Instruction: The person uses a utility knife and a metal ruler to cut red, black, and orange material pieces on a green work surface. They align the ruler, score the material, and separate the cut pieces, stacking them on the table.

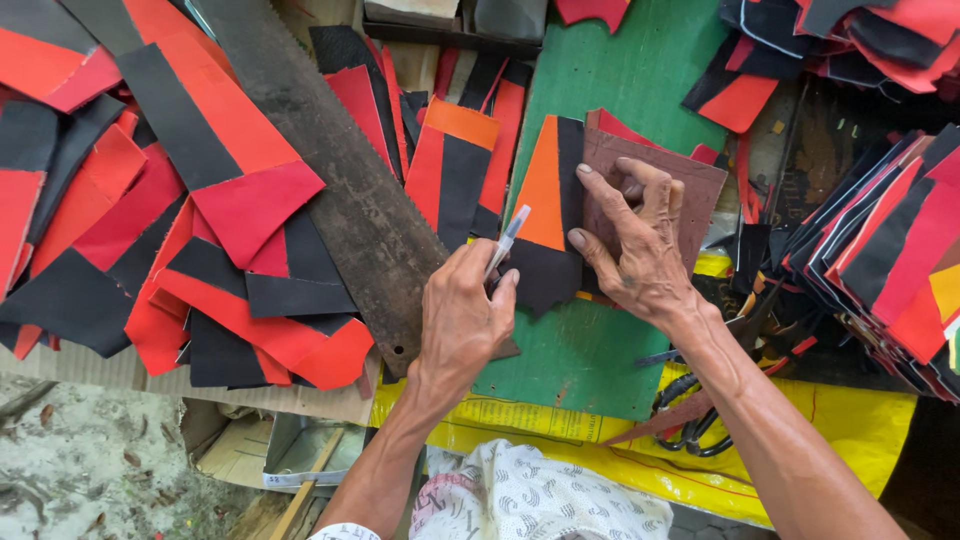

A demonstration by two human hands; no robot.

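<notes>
Head view, looking down at a green board lying on the tabletop.

Left hand, at the near left edge of the green board, closing fully around a pen with a clear barrel and pale blue cap, the pen angling up and away from the fist toward a patch of orange and black pieces. Patch lying flat on the middle of the green board, its black lower edge cut in points.

Right hand resting palm down, fingers spread wide and flat, pressing on a brown template of stiff sheet lying over the right side of the patch; thumb and forefinger reaching onto the black part of the patch. Gripping nothing, only pressing.

Left of the green board, a long rusty saw blade lying slantwise, its near end touching the board's left edge beside the left hand. Beyond the saw blade, a heap of red and black cut pieces overlapping each other. Right of the green board, a stack of sewn red and black pieces fanning out. Just off the near right corner of the green board, black scissors lying on a yellow sheet, partly hidden under the right forearm. Near the bottom edge, a white patterned cloth.
</notes>
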